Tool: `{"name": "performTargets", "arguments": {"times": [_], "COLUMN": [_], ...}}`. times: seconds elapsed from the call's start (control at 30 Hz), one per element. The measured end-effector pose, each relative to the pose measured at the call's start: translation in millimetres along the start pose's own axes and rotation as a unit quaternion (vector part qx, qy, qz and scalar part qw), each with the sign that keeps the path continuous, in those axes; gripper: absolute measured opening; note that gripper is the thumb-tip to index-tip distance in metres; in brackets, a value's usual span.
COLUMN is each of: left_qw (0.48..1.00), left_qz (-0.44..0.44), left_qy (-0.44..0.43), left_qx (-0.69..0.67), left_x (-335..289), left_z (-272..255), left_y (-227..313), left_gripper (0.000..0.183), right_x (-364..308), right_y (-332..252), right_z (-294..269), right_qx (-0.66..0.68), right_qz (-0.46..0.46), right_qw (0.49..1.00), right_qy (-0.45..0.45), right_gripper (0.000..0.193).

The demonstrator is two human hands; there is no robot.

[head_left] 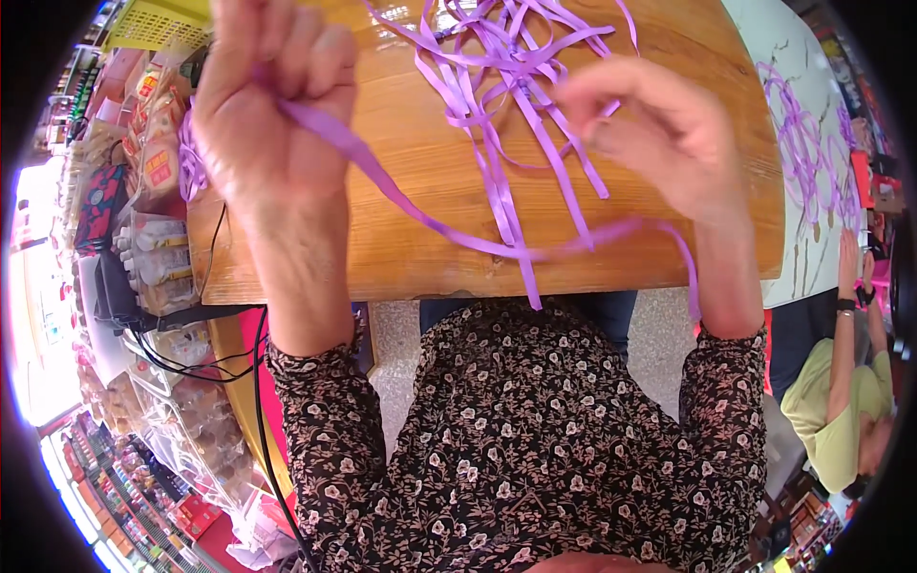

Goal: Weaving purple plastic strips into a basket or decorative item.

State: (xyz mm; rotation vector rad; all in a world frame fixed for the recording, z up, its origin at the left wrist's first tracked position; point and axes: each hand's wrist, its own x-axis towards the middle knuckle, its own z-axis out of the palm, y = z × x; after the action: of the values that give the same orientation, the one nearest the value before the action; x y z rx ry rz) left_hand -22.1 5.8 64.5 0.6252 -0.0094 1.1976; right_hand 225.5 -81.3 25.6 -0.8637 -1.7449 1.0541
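My left hand (277,115) is raised over the left part of the wooden table, its fingers closed around a purple ribbon (387,186). From that grip the ribbon sags to the right in a long curve, and its far end hangs by my right forearm. My right hand (659,134) hovers above the table's right side, slightly blurred. Its fingers are curved and stand apart from the thumb, with nothing visible between them. Between my hands lies a loose pile of purple ribbons (516,72), knotted or gathered in places, several strands stretching toward the near edge.
The wooden table (411,258) ends just in front of me. More purple ribbons (812,153) lie on a white marbled table (778,258) at right, where another person (831,411) reaches over. Packaged goods (158,162), a yellow basket (158,24) and black cables (196,368) are at left.
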Motion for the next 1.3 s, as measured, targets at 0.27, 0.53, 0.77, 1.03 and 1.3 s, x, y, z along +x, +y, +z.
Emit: {"name": "performTargets", "arguments": {"times": [0.27,0.53,0.77,1.03,1.3], "left_qw": [0.856,0.996,0.881,0.211,0.875], "left_qz": [-0.167,0.082,0.210,0.450,0.007], "left_qy": [-0.233,-0.039,0.231,0.182,-0.029], "left_qx": [-0.429,0.024,0.354,0.848,0.482], "left_x": [27.1,15.3,2.0,12.8,-23.3], "left_z": [13.8,-4.8,-78.4,-92.2,-19.7], "left_y": [-66.8,30.1,32.6,16.8,-142.0], "left_gripper": [0.025,0.013,0.015,0.037,0.021], "right_x": [20.2,-29.2,-57.8,-35.5,-11.3], "right_y": [-4.4,-17.2,-0.1,26.7,15.7], "right_z": [69.0,38.1,-20.7,-27.4,-11.6], "right_qx": [-0.002,0.192,-0.082,-0.089,-0.046], "right_qz": [0.029,0.217,0.158,0.149,0.051], "right_qw": [0.989,0.957,0.973,0.970,0.986], "right_qy": [-0.148,-0.036,0.147,0.168,0.149], "right_gripper": [0.039,0.017,0.015,0.017,0.018]}}
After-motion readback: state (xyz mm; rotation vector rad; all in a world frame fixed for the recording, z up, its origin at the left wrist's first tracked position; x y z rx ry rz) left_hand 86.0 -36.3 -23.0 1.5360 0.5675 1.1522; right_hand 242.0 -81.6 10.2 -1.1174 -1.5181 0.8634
